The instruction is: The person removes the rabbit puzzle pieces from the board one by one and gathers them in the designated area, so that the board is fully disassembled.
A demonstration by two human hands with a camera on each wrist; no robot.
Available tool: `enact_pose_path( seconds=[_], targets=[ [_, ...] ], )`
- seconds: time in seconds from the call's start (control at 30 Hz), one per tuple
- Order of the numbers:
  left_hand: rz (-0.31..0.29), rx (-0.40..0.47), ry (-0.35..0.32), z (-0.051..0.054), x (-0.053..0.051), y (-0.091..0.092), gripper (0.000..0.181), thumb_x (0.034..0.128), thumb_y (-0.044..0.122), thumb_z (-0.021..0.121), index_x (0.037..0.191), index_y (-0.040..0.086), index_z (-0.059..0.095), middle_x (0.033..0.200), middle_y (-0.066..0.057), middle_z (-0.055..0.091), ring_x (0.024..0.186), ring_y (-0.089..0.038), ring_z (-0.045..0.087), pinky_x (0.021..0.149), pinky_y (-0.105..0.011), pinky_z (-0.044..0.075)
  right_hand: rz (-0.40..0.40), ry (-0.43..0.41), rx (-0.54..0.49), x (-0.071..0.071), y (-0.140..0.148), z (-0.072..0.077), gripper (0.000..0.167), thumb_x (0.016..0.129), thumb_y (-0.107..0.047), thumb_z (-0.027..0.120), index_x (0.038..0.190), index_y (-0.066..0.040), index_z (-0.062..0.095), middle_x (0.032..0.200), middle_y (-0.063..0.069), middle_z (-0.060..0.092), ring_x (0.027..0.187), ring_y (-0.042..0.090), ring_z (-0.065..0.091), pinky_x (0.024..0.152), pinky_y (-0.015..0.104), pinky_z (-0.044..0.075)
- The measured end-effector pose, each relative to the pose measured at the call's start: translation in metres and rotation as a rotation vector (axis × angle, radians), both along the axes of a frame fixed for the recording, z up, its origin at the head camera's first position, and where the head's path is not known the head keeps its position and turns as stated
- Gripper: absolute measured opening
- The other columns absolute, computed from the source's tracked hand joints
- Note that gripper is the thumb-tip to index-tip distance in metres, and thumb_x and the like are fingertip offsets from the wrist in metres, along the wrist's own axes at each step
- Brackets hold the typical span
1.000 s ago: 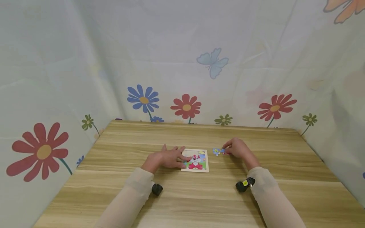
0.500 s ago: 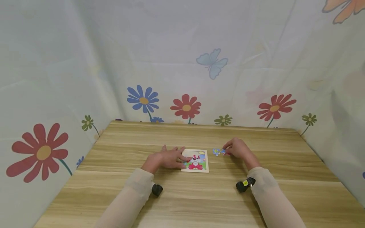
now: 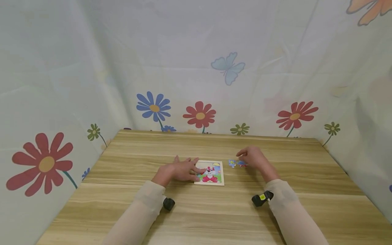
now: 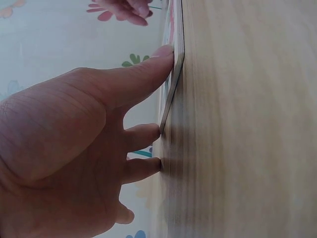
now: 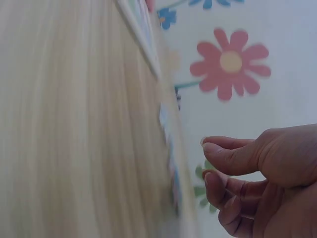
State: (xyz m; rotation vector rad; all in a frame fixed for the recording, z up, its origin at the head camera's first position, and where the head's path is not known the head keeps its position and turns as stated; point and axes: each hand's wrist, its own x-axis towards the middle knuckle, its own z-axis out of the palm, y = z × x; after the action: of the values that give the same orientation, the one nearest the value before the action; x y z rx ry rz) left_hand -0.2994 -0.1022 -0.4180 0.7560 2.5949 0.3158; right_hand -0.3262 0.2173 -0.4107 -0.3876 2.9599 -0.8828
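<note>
A square wooden-framed puzzle (image 3: 210, 174) with a red and white cartoon animal lies flat on the table. My left hand (image 3: 181, 170) rests spread over its left side; in the left wrist view the thumb of the left hand (image 4: 74, 129) lies on the frame. To the right of the frame lie two loose pieces, a blue one with a yellow flower (image 3: 232, 163) and a blue and red one (image 3: 242, 163). My right hand (image 3: 254, 158) hovers just above the blue and red piece. In the right wrist view the right hand (image 5: 262, 178) holds nothing, its fingers loosely bent.
The wood-grain table (image 3: 196, 214) reaches back to a pale hanging cloth (image 3: 190, 68) printed with flowers and butterflies. A black wrist camera sits on each wrist, the left one (image 3: 168, 203) and the right one (image 3: 260, 198).
My right hand has lifted off the blue and red piece and let it go, so more of that piece shows. The left hand and the framed puzzle have stayed put.
</note>
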Motion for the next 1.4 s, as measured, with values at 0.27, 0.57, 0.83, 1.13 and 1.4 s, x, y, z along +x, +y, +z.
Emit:
enact_pose_path(
  seconds=[0.27,0.57,0.83,1.13,1.4],
  targets=[
    [-0.007,-0.010,-0.004,0.002,-0.002,-0.001,0.051,0.0968,0.052,0.058,0.146,0.044,0.048,0.167,-0.005,0.014,0.152,-0.034,0.012,0.112,-0.070,-0.006,0.079,-0.017,-0.027,0.009,-0.046,0.006,0.015,0.092,-0.002,0.070,0.104,-0.002,0.078,0.095,0.008,0.072,0.081,0.019,0.060,0.071,0.034,0.053],
    [-0.020,-0.012,-0.003,0.001,0.000,-0.001,0.050,0.0968,0.052,0.058,0.145,0.045,0.049,0.167,-0.007,0.016,0.151,-0.036,0.014,0.111,-0.072,-0.004,0.161,-0.066,0.011,0.009,-0.080,-0.008,0.009,0.091,-0.005,0.073,0.097,-0.006,0.080,0.097,0.004,0.074,0.091,0.018,0.063,0.085,0.038,0.055],
    [-0.016,-0.008,-0.002,0.001,-0.002,-0.001,0.049,0.0969,0.052,0.058,0.145,0.044,0.050,0.167,-0.007,0.015,0.151,-0.036,0.014,0.111,-0.072,-0.006,0.195,-0.061,0.045,0.007,-0.089,-0.009,0.006,0.088,-0.007,0.077,0.092,-0.008,0.080,0.093,0.002,0.075,0.084,0.014,0.061,0.078,0.032,0.053],
    [-0.023,-0.003,-0.003,0.000,-0.001,-0.001,0.049,0.0975,0.050,0.058,0.145,0.043,0.050,0.167,-0.007,0.015,0.151,-0.036,0.013,0.110,-0.073,-0.005,0.186,-0.068,0.070,0.009,-0.091,-0.009,0.003,0.088,-0.007,0.078,0.090,-0.007,0.080,0.089,-0.001,0.073,0.080,0.013,0.059,0.076,0.031,0.052],
    [-0.018,0.002,-0.008,0.001,0.000,-0.001,0.049,0.0971,0.050,0.059,0.145,0.043,0.050,0.167,-0.007,0.015,0.152,-0.035,0.012,0.111,-0.072,-0.006,0.173,-0.053,0.073,0.011,-0.092,-0.008,0.004,0.086,-0.009,0.079,0.088,-0.006,0.078,0.087,-0.001,0.070,0.080,0.015,0.057,0.075,0.031,0.051]
  ],
)
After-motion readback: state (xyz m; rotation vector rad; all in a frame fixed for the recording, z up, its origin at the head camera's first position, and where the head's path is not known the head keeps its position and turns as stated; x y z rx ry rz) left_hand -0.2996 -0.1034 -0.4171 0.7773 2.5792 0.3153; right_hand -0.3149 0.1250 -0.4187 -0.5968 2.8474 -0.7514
